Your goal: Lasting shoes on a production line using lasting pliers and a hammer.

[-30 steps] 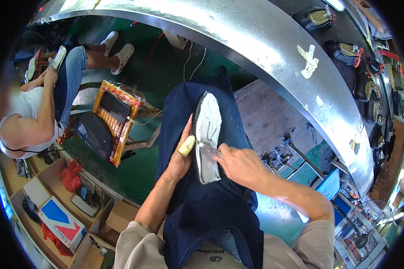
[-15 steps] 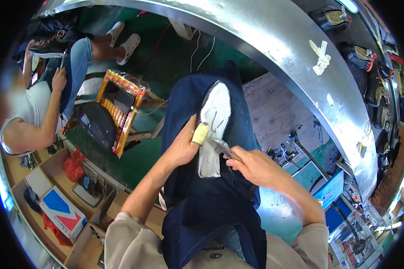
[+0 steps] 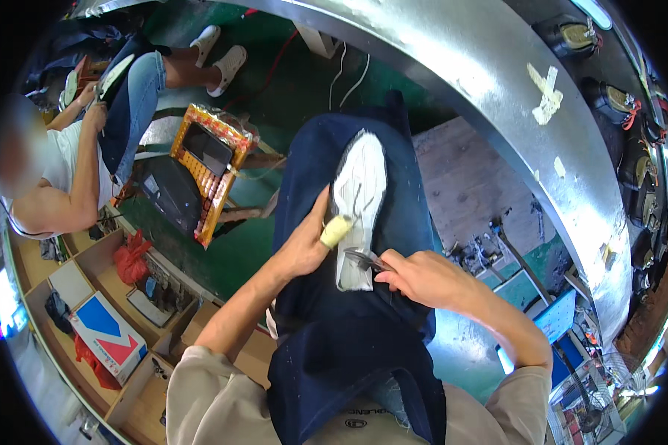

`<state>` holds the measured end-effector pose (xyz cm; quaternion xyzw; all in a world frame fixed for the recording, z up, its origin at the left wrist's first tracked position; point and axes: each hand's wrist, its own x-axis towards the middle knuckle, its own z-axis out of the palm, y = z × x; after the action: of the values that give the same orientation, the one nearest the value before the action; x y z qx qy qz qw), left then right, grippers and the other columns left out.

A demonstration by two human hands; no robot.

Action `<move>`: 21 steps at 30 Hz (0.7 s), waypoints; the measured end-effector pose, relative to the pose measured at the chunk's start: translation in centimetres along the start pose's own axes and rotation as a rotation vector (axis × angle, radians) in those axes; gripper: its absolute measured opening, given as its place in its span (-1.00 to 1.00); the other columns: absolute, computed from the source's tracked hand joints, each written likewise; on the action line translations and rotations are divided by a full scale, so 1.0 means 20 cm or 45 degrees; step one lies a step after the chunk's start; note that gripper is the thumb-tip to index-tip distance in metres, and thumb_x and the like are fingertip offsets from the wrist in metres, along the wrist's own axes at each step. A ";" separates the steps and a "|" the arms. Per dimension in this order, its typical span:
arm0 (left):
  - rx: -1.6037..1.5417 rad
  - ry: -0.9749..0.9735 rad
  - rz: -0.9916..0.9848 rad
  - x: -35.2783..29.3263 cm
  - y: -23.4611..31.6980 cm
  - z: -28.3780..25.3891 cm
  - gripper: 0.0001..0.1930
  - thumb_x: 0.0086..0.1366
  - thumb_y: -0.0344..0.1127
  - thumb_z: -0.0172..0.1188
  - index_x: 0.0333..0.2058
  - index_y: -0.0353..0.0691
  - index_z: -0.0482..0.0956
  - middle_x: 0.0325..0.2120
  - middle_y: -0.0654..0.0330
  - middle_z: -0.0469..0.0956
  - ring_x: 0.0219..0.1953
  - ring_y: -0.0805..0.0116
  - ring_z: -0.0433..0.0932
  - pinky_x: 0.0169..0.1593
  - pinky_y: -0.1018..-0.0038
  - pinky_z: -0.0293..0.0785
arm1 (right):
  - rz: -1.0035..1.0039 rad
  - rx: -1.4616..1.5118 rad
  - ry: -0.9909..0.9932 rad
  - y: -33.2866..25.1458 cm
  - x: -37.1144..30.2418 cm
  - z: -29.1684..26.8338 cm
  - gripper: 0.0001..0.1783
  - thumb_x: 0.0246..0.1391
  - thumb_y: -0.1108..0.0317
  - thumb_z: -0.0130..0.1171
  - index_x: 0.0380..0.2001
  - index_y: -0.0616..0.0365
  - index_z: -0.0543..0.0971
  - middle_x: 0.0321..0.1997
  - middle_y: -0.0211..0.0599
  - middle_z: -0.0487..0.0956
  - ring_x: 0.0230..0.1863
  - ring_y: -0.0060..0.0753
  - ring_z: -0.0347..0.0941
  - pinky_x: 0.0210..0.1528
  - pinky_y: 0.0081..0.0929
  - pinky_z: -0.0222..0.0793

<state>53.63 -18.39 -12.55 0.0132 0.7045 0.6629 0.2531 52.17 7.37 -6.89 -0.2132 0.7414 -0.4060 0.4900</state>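
Note:
A white, sole-shaped shoe piece [image 3: 362,170] with a dark rim lies lengthwise on my lap, over a navy apron [image 3: 304,178]. Two thin dark lines or cords show on its middle. My left hand [image 3: 300,248] grips it along its left edge, the thumb on top in a pale yellow cover [image 3: 335,231]; the other fingers are mostly hidden beneath. My right hand [image 3: 427,278] is closed around a metal hand tool [image 3: 362,259], whose narrow end rests over the lower part of the piece. Whether it is scissors or a knife I cannot tell.
A curved metal bench rim [image 3: 497,89] arcs across the top and right, with dark shoes [image 3: 608,100] beyond. At left, a co-worker [image 3: 70,174] handles a shoe. A beaded chair [image 3: 208,159] holds a phone. Wooden compartments [image 3: 104,259] stand lower left.
My right hand has shifted slightly down, bringing the tool's end lower on the white piece. The view has shifted a little. The co-worker's shoe is now turned with its pale side showing.

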 end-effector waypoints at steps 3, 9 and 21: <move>0.260 0.153 -0.052 -0.05 -0.05 0.05 -0.18 0.49 -0.25 0.07 0.50 -0.43 -0.19 0.45 -0.30 0.11 0.49 -0.08 0.17 0.49 0.25 0.09 | -0.315 -0.532 0.016 -0.05 -0.02 0.11 -0.58 0.38 0.05 0.13 -0.29 0.25 0.43 -0.66 0.05 0.54 -0.55 0.17 0.58 -0.49 0.00 0.45; 0.123 0.014 0.042 -0.12 -0.02 0.09 0.00 0.47 -0.33 0.15 0.52 -0.32 -0.50 0.55 -0.17 -0.25 0.58 0.08 -0.16 0.55 0.26 -0.17 | 0.293 0.428 -0.356 -0.02 -0.11 0.01 -0.60 0.39 0.03 0.13 -0.26 0.20 0.44 -0.68 -0.04 0.54 -0.56 0.16 0.57 -0.49 -0.03 0.44; -0.700 0.152 -0.283 0.04 0.03 0.03 -0.24 0.56 -0.20 0.06 0.52 -0.34 -0.12 0.48 -0.07 0.11 0.51 0.15 0.11 0.51 0.30 0.01 | 0.136 0.298 0.248 -0.03 0.09 -0.06 -0.72 0.48 0.19 -0.02 -0.04 0.21 0.47 -0.43 -0.21 0.67 -0.45 -0.25 0.65 -0.36 -0.32 0.52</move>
<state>52.99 -17.53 -12.22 -0.1720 0.5095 0.7966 0.2762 50.35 6.20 -7.18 -0.0744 0.7433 -0.4816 0.4582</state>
